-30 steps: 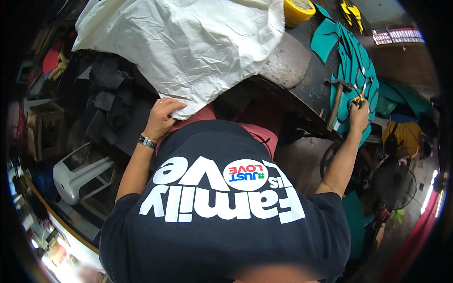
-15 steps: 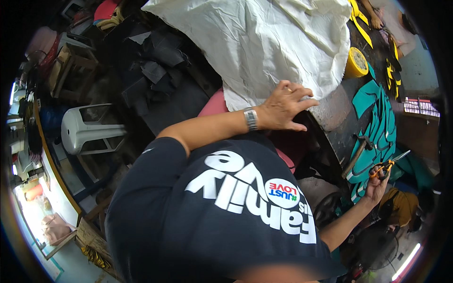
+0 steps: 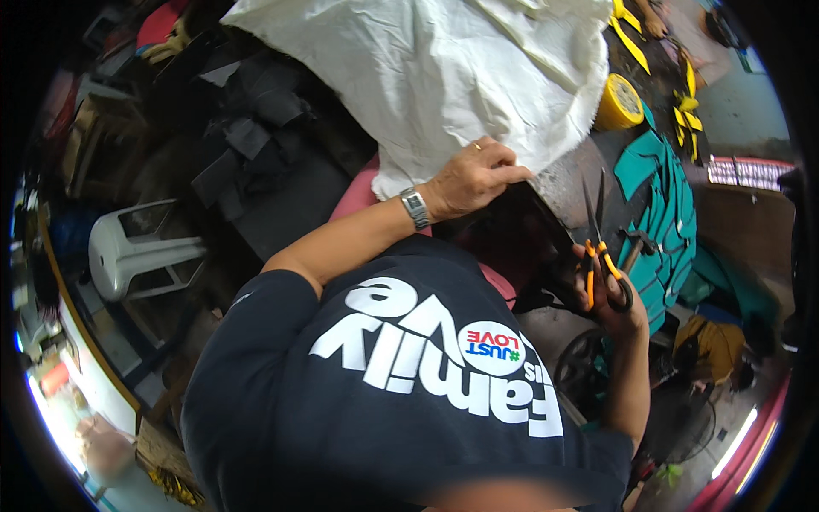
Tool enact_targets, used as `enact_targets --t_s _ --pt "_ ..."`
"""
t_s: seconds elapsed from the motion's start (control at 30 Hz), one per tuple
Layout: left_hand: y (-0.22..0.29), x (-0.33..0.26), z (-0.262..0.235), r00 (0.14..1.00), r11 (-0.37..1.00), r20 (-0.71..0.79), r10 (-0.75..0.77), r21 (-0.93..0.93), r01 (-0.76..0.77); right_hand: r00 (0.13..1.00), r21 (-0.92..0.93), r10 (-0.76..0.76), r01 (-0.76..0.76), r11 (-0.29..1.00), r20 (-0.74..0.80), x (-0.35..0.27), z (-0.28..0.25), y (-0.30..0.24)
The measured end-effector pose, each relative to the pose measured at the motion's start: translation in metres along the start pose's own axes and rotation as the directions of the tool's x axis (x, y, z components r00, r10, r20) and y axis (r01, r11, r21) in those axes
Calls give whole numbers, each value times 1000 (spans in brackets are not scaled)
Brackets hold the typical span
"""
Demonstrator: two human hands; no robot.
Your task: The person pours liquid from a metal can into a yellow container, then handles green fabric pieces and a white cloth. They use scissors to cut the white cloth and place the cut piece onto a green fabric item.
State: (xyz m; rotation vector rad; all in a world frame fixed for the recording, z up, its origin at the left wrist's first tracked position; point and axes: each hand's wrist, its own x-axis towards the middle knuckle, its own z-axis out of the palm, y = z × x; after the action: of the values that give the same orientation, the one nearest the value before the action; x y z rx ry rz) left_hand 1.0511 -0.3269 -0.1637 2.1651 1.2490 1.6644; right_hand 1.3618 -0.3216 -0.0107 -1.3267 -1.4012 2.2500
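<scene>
A wide sheet of wrinkled white cloth [image 3: 426, 77] spreads over the dark table and hangs toward me at its near edge. My left hand [image 3: 478, 179], with a watch on the wrist, is closed at that edge, the fingertips pinching the cloth near its lower right corner. In my right hand [image 3: 621, 307] is a pair of scissors [image 3: 599, 235] with orange and black handles. Their blades point up and away from me, slightly parted, to the right of the cloth and apart from it.
Teal cut pieces [image 3: 661, 205] lie along the table's right side, with a hammer [image 3: 636, 245] by them. A yellow roll [image 3: 620, 102] and yellow strips [image 3: 629, 34] are farther back. Dark pieces [image 3: 256, 102] are piled at left, near a white plastic stool [image 3: 119, 256]. Another person's hand [image 3: 655, 21] shows far right.
My right hand has brought the scissors inward from the far right, and their blades have turned upward and parted. My left hand has closed from spread fingers to a pinch on the cloth's edge.
</scene>
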Motion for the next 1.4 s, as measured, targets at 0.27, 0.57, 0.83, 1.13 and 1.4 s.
enact_targets --t_s 0.27,0.57,0.83,1.13,1.4 --pt "15 18 -7 994 990 50 -100 104 94 965 -330 232 -260 907 -122 10 -19 -43" --pt "5 19 8 999 999 45 -30 -15 31 990 -305 107 -131 943 -93 32 -14 -47" --pt "12 25 13 990 988 139 21 146 -41 977 -317 201 -211 925 -66 42 -25 -72" --pt "16 31 13 982 976 181 50 201 -87 952 -506 278 -305 807 -130 58 -15 -118" --pt "19 28 8 982 980 180 53 182 -86 955 -483 254 -296 824 -151 54 -17 -129"
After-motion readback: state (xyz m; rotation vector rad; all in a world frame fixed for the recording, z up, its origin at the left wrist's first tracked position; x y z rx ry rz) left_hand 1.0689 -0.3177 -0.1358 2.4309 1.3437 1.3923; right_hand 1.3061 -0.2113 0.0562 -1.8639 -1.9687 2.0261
